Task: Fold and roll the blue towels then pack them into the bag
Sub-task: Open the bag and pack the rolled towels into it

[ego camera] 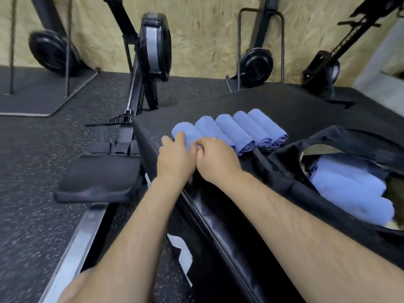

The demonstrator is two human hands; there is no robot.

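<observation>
Several rolled blue towels lie side by side on a black padded box [295,106]. The leftmost roll [185,130] is under both hands. My left hand [175,156] curls its fingers over the near left end of that roll. My right hand [215,158] sits beside it with fingers curled on the same roll, where it meets the second roll [213,130]. To the right stands an open black bag [290,171] with rolled blue towels [352,189] packed inside. The near ends of the two left rolls are hidden by my hands.
A rowing machine stands left of the box, with its seat [98,182], rail [72,254] and flywheel [155,44]. More black gym machines [255,66] stand along the chipboard wall behind. The floor [32,160] is dark speckled rubber.
</observation>
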